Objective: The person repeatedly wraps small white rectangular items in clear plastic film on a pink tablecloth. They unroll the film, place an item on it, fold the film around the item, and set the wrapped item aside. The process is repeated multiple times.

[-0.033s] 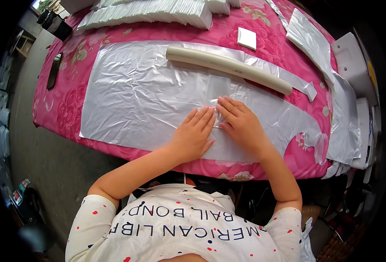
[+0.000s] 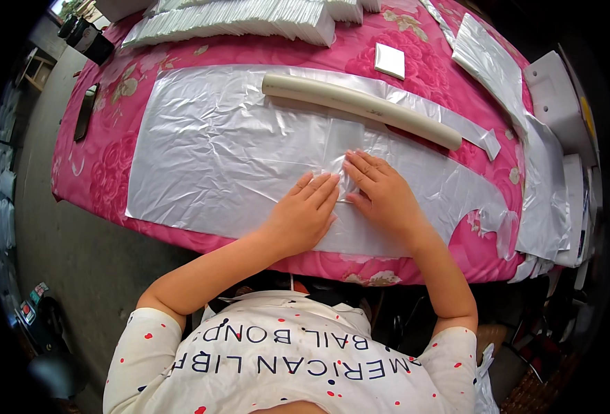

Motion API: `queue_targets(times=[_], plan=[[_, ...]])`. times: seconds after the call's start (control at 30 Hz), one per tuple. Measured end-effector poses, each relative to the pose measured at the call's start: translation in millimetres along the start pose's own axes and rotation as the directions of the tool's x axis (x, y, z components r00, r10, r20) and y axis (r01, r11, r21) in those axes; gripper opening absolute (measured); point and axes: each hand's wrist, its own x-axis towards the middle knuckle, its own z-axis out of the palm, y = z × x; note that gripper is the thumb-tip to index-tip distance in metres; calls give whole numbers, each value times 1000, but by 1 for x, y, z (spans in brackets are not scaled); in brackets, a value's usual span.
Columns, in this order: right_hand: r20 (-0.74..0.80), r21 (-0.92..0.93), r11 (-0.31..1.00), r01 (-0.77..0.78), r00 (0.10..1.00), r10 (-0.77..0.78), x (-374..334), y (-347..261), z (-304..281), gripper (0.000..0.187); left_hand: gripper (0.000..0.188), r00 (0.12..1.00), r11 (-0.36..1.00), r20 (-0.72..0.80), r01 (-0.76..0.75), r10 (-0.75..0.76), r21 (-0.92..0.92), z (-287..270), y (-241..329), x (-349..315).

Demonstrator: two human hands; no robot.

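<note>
My left hand (image 2: 302, 212) lies flat, fingers stretched out, on a small folded piece of clear plastic film (image 2: 345, 138). Close beside it, my right hand (image 2: 382, 192) also rests flat on that film, its fingertips a little farther from me. Under both hands a large, wrinkled, translucent white plastic sheet (image 2: 201, 152) is spread over the table. Beyond my fingers a long cream-coloured tube (image 2: 360, 103) lies slantwise on the sheet. Part of the small film is covered by my hands.
A pink floral tablecloth (image 2: 122, 176) covers the table. Long stacks of white folded packets (image 2: 243, 24) stand at the back, with a single white square packet (image 2: 390, 61) apart. A phone (image 2: 86, 112) and dark bottle (image 2: 86, 39) are at left. Plastic sheeting (image 2: 543, 179) and white foam boxes (image 2: 560, 103) line the right.
My left hand has shifted very slightly toward me and to the left. The right hand has moved barely, its fingertips a touch farther out.
</note>
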Motion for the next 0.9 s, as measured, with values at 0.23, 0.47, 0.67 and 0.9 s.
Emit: queue_targets(times=[0.23, 0.47, 0.67, 0.9], plan=[[17, 100, 995, -22, 1000, 20, 5, 7, -1, 43, 24, 975, 994, -193, -111, 112, 18, -4, -7, 9], [-96, 124, 991, 42, 995, -30, 8, 10, 0, 34, 16, 996, 963, -84, -34, 12, -268, -12, -10, 14], [-166, 133, 977, 166, 976, -143, -24, -16, 11, 25, 45, 977, 920, -111, -209, 182, -331, -30, 0, -15], [-61, 396, 904, -160, 978, 200, -27, -24, 6, 17, 47, 998, 911, 0, 64, -71, -406, -19, -5, -14]])
